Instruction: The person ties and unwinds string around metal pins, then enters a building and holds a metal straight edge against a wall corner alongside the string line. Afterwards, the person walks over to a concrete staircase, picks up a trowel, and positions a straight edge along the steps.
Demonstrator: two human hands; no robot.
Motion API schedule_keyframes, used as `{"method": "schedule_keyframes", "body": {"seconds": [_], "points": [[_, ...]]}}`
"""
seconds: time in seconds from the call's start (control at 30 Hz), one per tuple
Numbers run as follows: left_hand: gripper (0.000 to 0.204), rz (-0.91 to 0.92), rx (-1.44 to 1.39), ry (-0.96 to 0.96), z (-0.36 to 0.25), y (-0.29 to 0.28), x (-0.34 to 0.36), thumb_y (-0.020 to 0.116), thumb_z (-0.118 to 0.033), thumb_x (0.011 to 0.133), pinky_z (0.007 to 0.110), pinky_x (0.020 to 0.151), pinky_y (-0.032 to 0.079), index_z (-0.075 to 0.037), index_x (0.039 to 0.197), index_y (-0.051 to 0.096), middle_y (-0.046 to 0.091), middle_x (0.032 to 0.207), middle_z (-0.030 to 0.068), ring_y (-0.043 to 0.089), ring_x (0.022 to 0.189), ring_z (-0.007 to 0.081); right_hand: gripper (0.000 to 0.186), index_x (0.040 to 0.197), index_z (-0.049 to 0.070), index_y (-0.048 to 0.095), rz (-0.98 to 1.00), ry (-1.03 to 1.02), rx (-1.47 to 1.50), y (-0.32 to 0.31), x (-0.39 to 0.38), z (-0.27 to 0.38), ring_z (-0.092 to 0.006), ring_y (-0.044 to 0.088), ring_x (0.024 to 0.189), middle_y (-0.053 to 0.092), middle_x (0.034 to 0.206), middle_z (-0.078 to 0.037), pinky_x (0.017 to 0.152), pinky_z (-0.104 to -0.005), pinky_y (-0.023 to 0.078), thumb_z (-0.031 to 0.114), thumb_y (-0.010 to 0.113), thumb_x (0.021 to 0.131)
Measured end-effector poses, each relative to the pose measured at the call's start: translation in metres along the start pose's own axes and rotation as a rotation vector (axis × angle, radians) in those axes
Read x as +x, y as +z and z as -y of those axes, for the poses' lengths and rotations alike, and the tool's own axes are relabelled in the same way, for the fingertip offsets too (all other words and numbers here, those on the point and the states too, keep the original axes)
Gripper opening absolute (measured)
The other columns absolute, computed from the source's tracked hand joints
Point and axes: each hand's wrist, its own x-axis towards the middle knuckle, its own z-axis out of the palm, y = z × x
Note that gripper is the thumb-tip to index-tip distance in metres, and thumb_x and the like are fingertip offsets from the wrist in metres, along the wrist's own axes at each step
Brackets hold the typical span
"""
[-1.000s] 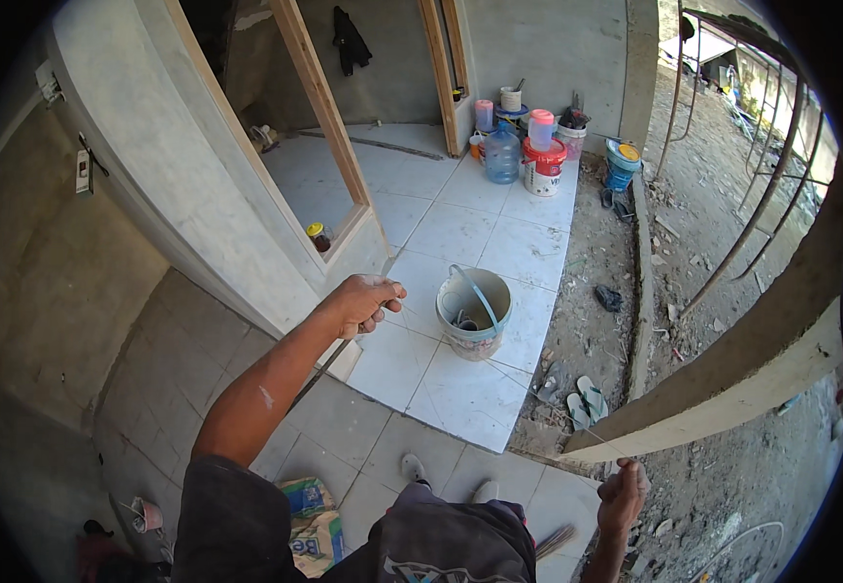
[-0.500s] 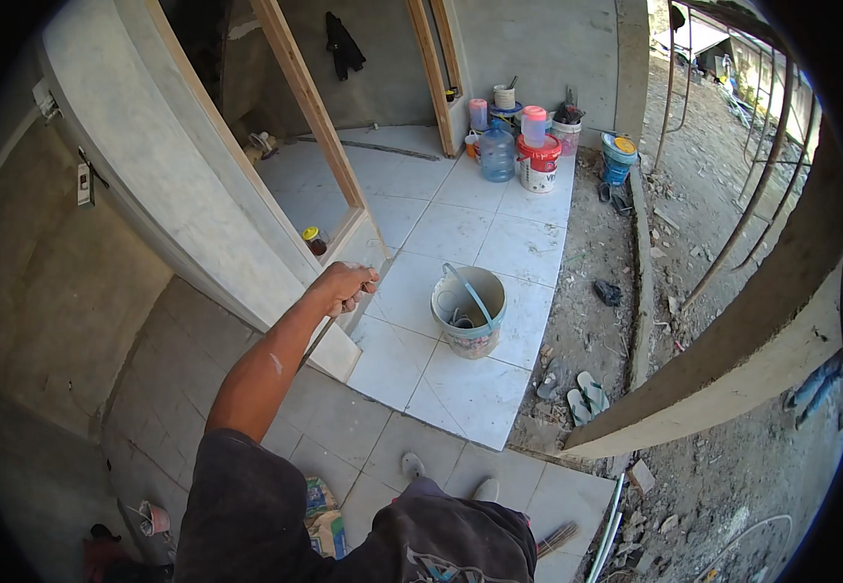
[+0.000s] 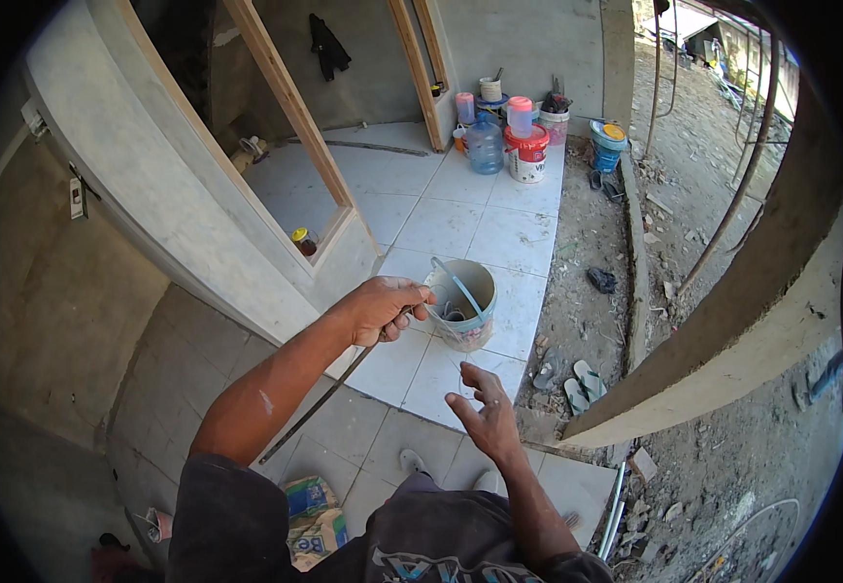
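My left hand [image 3: 389,309] is closed, thumb pressed to fingers, round one end of a long thin dark strip [image 3: 317,400]. The strip slants down and back under my left forearm, its far end above the grey tiles. Whether the fingertips pinch anything else is too small to tell. My right hand [image 3: 485,413] is raised with its fingers apart and holds nothing. Just beyond both hands stands a dirty whitish bucket [image 3: 468,338] on the white tiled step. Its light blue handle [image 3: 462,290] leans across the mouth, and greyish things inside are only partly visible.
A wooden frame [image 3: 290,97] and plastered wall [image 3: 179,204] rise at the left. Farther back are a blue water jug [image 3: 486,153] and a red-lidded bucket [image 3: 526,165]. Flip-flops [image 3: 587,381] lie on dirt beside a concrete column [image 3: 693,374]. Printed sacks [image 3: 315,530] lie near my feet.
My right hand has come up into view from below, fingers spread. The left hand has moved right and nearer with the strip, now beside the bucket. The view has shifted slightly.
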Motion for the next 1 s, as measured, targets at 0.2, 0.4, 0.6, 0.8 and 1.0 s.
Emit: {"method": "schedule_keyframes", "body": {"seconds": [0.2,0.4,0.6,0.8,1.0], "points": [[0.024,0.015,-0.066,-0.008,0.017,0.006,-0.006,0.058,-0.025,0.094,0.018,0.041,0.031,-0.004,0.106,0.061,0.056,0.084,0.0022,0.039,0.055,0.0036,0.027,0.107,0.000,0.060,0.240,0.157,0.191,0.030,0.037,0.024,-0.0217,0.061,0.078,0.063,0.082,-0.010,0.073,-0.0351,0.050,0.020,0.063,0.089],[0.025,0.019,-0.122,-0.064,0.024,-0.003,-0.002,0.059,-0.025,0.094,0.014,0.042,0.032,-0.004,0.108,0.059,0.054,0.084,0.0017,0.040,0.055,0.0013,0.034,0.110,0.000,0.058,0.044,0.050,0.087,0.029,0.030,0.011,-0.0129,0.050,0.065,0.052,0.073,-0.004,0.060,-0.0298,0.043,0.020,0.069,0.085],[0.024,0.113,-0.195,-0.032,0.029,0.006,0.003,0.059,-0.025,0.094,0.014,0.042,0.032,-0.004,0.107,0.060,0.054,0.083,0.0021,0.040,0.055,0.0015,0.022,0.100,0.004,0.065,0.118,0.008,-0.043,0.036,0.040,0.019,-0.0270,0.060,0.073,0.060,0.081,-0.013,0.067,-0.0373,0.047,0.021,0.064,0.088],[0.027,-0.059,-0.088,0.019,0.038,-0.032,-0.001,0.060,-0.025,0.093,0.015,0.042,0.032,-0.003,0.108,0.061,0.056,0.086,0.0039,0.040,0.056,0.0027,0.024,0.091,0.001,0.066,0.160,0.201,-0.008,-0.040,-0.041,-0.056,-0.0207,0.060,0.072,0.061,0.078,-0.011,0.066,-0.0329,0.048,0.024,0.058,0.093],[0.031,-0.009,0.198,0.011,0.066,-0.018,0.004,0.059,-0.025,0.092,0.018,0.042,0.032,-0.001,0.112,0.060,0.059,0.090,0.0052,0.041,0.056,0.0039,0.029,0.084,0.005,0.062,-0.090,0.541,-0.244,-0.141,-0.156,-0.163,-0.0106,0.052,0.061,0.053,0.066,-0.001,0.058,-0.0297,0.047,0.031,0.054,0.093]]}}
